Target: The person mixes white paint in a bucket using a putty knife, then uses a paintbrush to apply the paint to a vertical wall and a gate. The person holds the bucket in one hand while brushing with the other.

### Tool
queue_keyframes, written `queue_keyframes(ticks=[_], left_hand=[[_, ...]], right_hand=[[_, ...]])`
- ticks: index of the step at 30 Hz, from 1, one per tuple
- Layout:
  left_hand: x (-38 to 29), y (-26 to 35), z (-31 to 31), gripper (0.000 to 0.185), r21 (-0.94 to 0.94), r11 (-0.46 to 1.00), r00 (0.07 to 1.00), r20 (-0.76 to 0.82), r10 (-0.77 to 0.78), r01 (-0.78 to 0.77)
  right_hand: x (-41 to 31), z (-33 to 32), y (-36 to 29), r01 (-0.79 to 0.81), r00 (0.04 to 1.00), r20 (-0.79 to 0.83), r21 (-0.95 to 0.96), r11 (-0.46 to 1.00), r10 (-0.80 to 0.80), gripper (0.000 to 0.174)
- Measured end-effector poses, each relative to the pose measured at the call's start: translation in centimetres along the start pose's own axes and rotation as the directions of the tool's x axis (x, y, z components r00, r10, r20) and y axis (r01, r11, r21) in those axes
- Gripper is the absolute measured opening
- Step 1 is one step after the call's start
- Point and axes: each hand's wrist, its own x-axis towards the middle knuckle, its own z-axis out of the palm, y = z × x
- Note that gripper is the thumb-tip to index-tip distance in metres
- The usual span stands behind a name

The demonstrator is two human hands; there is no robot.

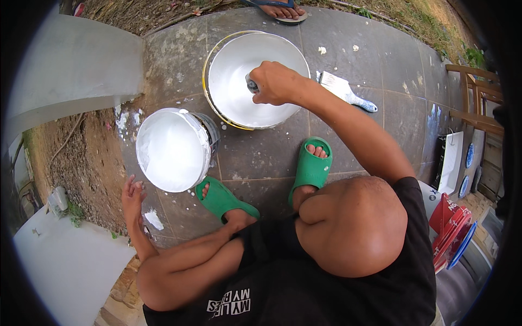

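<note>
Over a large bucket (204, 87) with a yellow outer rim, my right hand (273, 83) is closed around a paint-smeared tool handle (251, 84). The tool's lower end is hidden beneath my fist. White paint coats the inside of this bucket. A smaller bucket (212, 132), nearer to me on the left, holds white paint (173, 150). My left hand (132, 197) is beside it with nothing in it, its fingers slightly bent and apart. To the right of the large bucket, a wide paintbrush (344, 91) lies flat, its bristles and handle covered in white paint.
My feet in green slides (312, 163) rest on grey floor tiles (265, 159) spotted with paint. Another person's foot in a flip-flop (285, 14) stands beyond the large bucket. At right are a wooden chair (469, 98), a white tray (452, 161) and red plastic items (448, 228).
</note>
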Motion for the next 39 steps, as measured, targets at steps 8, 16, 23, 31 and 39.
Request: queue_keyframes(ticks=[8, 16, 23, 31, 39], left_hand=[[-0.6, -0.5, 0.7, 0.049, 0.038, 0.999, 0.999, -0.033, -0.028, 0.029], [-1.2, 0.4, 1.3, 0.047, 0.086, 0.995, 0.999, -0.006, -0.047, 0.047], [-1.3, 0.9, 2.3, 0.046, 0.046, 0.997, 0.997, -0.042, -0.064, 0.066], [-1.2, 0.4, 2.5, 0.065, 0.097, 0.993, 0.997, -0.052, -0.063, 0.068], [-1.2, 0.2, 2.5, 0.053, 0.041, 0.996, 0.996, -0.042, -0.079, 0.081]], right_hand=[[0.2, -0.2, 0.1, 0.028, 0.998, -0.062, -0.085, 0.996, -0.033, 0.021], [-0.1, -1.0, 1.1, 0.011, 0.998, -0.064, -0.149, 0.989, -0.021, 0.022], [0.2, -0.6, 0.1, 0.075, 0.995, 0.066, -0.097, 0.992, -0.068, 0.022], [0.4, -1.2, 0.1, 0.103, 0.989, -0.092, -0.151, 0.983, -0.117, 0.020], [0.4, -1.3, 0.7, -0.030, 0.998, 0.052, -0.158, 0.987, 0.039, 0.018]])
